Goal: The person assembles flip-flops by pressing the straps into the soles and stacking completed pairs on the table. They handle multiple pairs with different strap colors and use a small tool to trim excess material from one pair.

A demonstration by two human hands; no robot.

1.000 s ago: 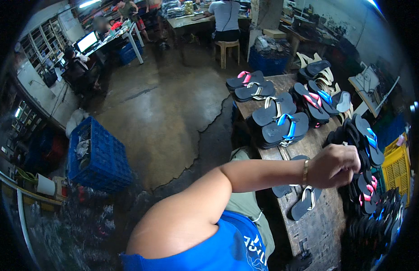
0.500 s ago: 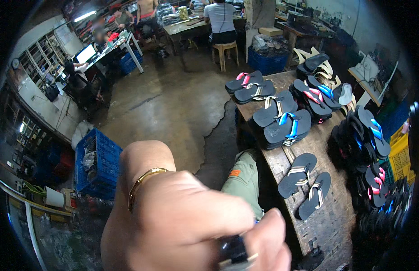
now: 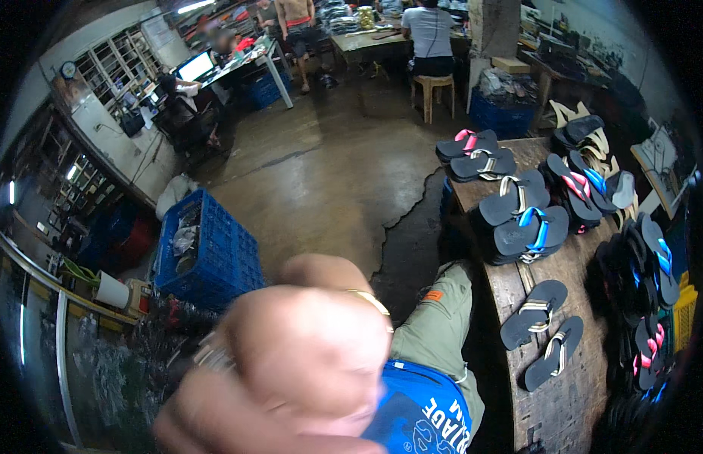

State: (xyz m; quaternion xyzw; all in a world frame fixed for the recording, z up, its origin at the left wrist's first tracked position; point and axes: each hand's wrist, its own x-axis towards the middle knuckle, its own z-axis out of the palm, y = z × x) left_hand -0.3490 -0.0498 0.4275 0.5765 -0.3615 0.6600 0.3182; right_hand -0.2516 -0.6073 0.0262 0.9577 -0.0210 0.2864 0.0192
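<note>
Close to the camera, my left hand point(image 3: 298, 348) looms large at the lower middle, bent at the wrist and smeared by motion. Its fingers are curled. A small pale, banded thing point(image 3: 210, 354) shows beside them, too blurred to name. Behind the hand, a gold bracelet point(image 3: 372, 303) circles the wrist. I cannot make out my right hand. To the lower right lie a blue printed cloth point(image 3: 423, 405) and my green trouser leg point(image 3: 434, 325). On the wooden table point(image 3: 510, 386) nearby rest two black flip-flops with cream striped straps point(image 3: 537, 312), apart from my hand.
Stacked flip-flops with blue straps point(image 3: 531, 231) and pink straps point(image 3: 571, 181) crowd the table's far and right sides. A blue crate point(image 3: 207, 257) stands on the floor at left. Farther back, a person sits on a stool point(image 3: 433, 94) at a worktable point(image 3: 363, 41).
My view has swung left, so the table appears farther right. The hand has turned from pointing right to pointing left. The dark glossy thing in its fingers no longer shows clearly.
</note>
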